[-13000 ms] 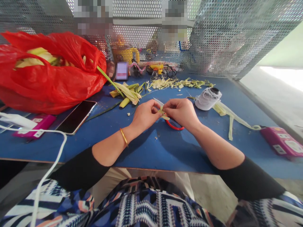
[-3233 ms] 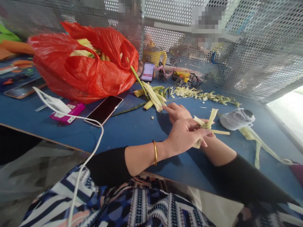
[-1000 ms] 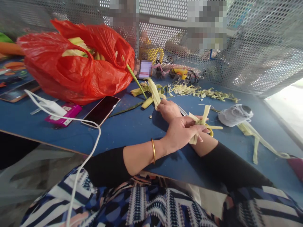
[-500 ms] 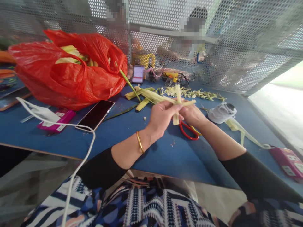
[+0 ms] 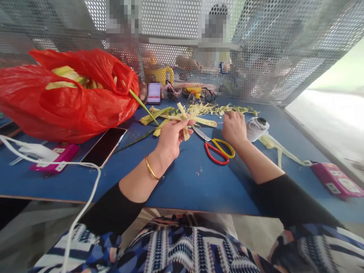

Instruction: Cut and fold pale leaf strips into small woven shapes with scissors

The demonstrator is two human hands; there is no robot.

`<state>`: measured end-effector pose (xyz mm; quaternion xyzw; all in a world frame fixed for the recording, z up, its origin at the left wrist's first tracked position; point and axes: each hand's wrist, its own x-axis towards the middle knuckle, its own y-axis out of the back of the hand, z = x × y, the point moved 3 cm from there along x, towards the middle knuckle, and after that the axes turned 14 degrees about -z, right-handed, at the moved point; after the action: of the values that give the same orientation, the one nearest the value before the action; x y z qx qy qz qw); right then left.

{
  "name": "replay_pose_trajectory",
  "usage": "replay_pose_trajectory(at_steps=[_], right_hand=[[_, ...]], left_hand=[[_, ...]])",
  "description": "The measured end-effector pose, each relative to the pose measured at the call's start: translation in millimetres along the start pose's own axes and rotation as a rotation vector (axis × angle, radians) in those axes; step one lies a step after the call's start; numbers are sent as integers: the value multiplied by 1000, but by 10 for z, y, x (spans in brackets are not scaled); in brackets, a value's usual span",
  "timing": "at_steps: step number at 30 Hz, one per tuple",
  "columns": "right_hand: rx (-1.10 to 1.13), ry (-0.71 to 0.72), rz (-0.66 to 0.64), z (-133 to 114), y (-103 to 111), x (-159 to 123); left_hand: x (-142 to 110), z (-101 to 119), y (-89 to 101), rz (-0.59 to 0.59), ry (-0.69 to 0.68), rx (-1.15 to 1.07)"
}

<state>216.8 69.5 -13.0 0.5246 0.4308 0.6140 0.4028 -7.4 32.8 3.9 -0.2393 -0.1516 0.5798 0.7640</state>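
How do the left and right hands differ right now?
The left hand pinches crossed pale leaf strips; whether the right hand holds anything is hidden. The left hand has a gold bangle at its wrist; the right hand has none. The left hand is nearer the red bag, the right hand beside the white spool. Shared: both ungloved.

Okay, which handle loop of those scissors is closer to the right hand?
The yellow loop of the scissors: it lies toward the right hand, while the red loop sits nearer the front edge of the table.
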Motion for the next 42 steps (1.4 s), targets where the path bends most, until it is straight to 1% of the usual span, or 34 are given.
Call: replay_pose_trajectory(at_steps=[2, 4, 8, 9, 11, 13, 14, 16, 19, 23, 25, 28, 30, 36, 42], right_hand=[[102, 34, 3, -118, 34, -69], [253, 59, 14, -246, 98, -167], [592, 37, 21, -454, 254, -422], [665, 39, 4, -498, 277, -483], [770, 27, -88, -571, 280, -578], [809, 13, -171, -616, 252, -629], [815, 4, -178, -623, 238, -638], [850, -6, -124, -611, 227, -629], [1015, -41, -39, -548, 228, -589], [1227, -147, -24, -440, 244, -554], [1333, -154, -56, -425, 254, -556], [1466, -113, -169, -486, 247, -583], [1498, -103, -220, -542, 233, -611], [1497, -131, -172, -582, 202, -649], [1451, -95, -202, -595, 174, -663]], left_hand=[[-5, -21, -3, 6, 29, 0], [-11, -35, -10, 8, 57, 11], [-30, -71, -38, -12, 107, 54], [-36, -82, -45, -20, 117, 66], [-49, -102, -58, -33, 136, 88], [-61, -120, -67, -40, 150, 99], [-66, -129, -70, -42, 156, 101], [-75, -148, -79, -46, 163, 107], [-88, -188, -102, -67, 188, 132], [-113, -254, -140, -103, 261, 159], [-121, -278, -153, -117, 281, 164], [-123, -304, -160, -129, 281, 176], [-122, -320, -161, -136, 280, 192], [-125, -363, -170, -149, 316, 194], [-117, -403, -168, -172, 318, 164]])
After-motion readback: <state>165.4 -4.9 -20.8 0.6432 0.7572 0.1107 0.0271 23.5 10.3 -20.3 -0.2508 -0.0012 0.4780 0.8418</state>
